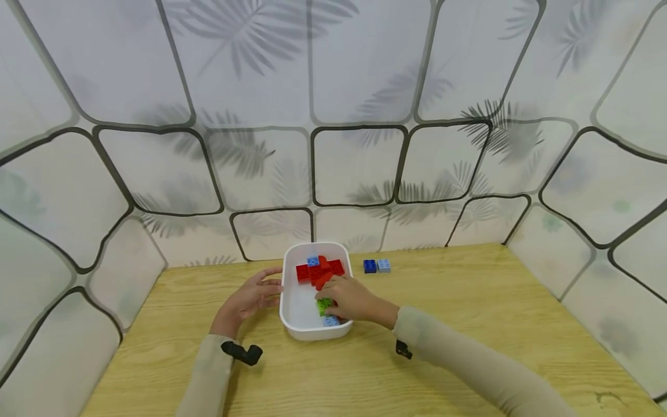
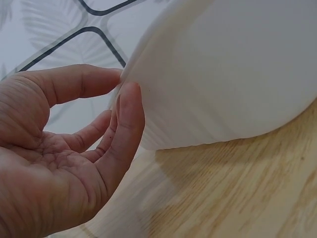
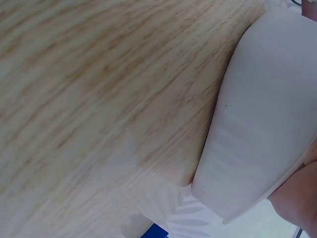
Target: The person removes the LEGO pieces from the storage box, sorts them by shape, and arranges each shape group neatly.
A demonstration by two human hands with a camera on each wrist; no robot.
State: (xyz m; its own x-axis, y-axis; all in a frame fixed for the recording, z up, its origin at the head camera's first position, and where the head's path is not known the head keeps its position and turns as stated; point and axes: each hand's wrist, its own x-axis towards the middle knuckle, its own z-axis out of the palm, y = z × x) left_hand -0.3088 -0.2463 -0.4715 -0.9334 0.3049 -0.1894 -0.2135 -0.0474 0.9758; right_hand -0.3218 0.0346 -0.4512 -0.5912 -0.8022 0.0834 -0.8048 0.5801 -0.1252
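Note:
A white plastic tub (image 1: 302, 315) stands on the wooden table and holds several toy building blocks. My right hand (image 1: 354, 298) reaches over its right rim, with fingers and thumb on either side of a green building block (image 1: 324, 305). A light blue block (image 1: 330, 321) lies just below that one. Red blocks (image 1: 336, 267) are grouped toward the tub's far end, beside another blue block (image 1: 312, 261). On the left, my left hand (image 1: 255, 294) touches the tub's outer wall and rim with loosely bent fingertips. The right wrist view shows only part of the right hand (image 3: 297, 196).
Outside the tub, a dark blue block (image 1: 369, 266) and a light blue block (image 1: 384, 266) sit side by side to its right. Patterned fabric walls (image 1: 354, 168) enclose the wooden table (image 1: 469, 301) at the back and sides.

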